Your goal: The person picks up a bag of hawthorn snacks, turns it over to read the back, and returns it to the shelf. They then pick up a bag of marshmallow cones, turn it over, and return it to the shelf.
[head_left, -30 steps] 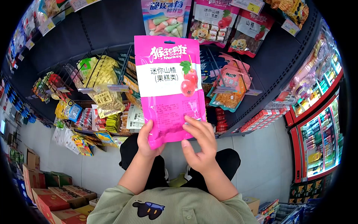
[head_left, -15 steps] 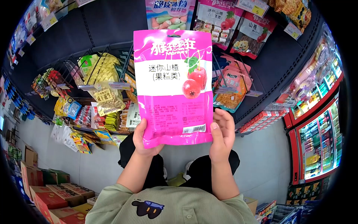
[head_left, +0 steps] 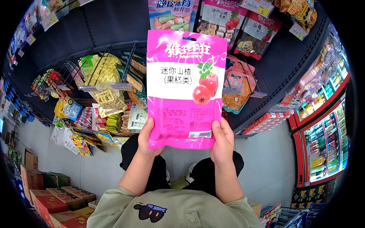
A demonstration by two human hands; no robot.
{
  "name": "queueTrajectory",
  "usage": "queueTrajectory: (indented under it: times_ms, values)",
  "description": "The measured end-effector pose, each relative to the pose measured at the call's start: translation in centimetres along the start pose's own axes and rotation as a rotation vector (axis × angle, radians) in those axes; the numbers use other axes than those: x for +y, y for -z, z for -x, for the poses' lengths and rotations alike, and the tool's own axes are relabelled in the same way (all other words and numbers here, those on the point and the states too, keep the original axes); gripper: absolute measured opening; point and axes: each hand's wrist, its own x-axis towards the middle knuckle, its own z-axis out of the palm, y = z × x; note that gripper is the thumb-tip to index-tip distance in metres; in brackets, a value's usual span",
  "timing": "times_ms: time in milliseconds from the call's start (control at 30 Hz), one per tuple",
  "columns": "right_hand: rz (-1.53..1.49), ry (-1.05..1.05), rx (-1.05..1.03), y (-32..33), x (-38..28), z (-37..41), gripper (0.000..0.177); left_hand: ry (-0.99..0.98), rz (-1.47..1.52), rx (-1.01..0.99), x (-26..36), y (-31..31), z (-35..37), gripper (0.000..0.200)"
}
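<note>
Between my two hands is a pink and white snack bag (head_left: 185, 87) with red hawthorn fruit printed on it. It stands upright with its face toward me and a hang hole at the top. My left hand (head_left: 148, 140) grips the lower left corner, thumb on the front. On the lower right edge, my right hand (head_left: 222, 143) is closed too, its thumb against the side. The fingers behind the bag are hidden.
Behind the bag, a dark shelf rack (head_left: 110, 26) carries hanging snack bags, such as a hawthorn pack (head_left: 258, 34) and a yellow peanut bag (head_left: 110, 100). Cardboard boxes (head_left: 57, 201) are stacked at lower left. A lit red-framed fridge (head_left: 323, 144) stands on the right.
The snack bag has shifted slightly right and tilted a little. My right hand has closed in on its lower right edge, its fingers now less spread.
</note>
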Motion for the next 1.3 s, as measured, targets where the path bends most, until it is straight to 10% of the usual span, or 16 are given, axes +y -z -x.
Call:
queueTrajectory:
  times_ms: [700, 1300]
  values:
    - [0.089, 0.187, 0.021, 2.5, 1.6, -4.2, 0.034, -0.008, -0.65, 0.0, 2.5, -3.4, -2.7, 0.073]
    - [0.177, 0.117, -0.067, 0.1, 2.3, -5.5, 0.033, -0.088, -0.644, 0.034, 4.1, -0.6, -2.7, 0.069]
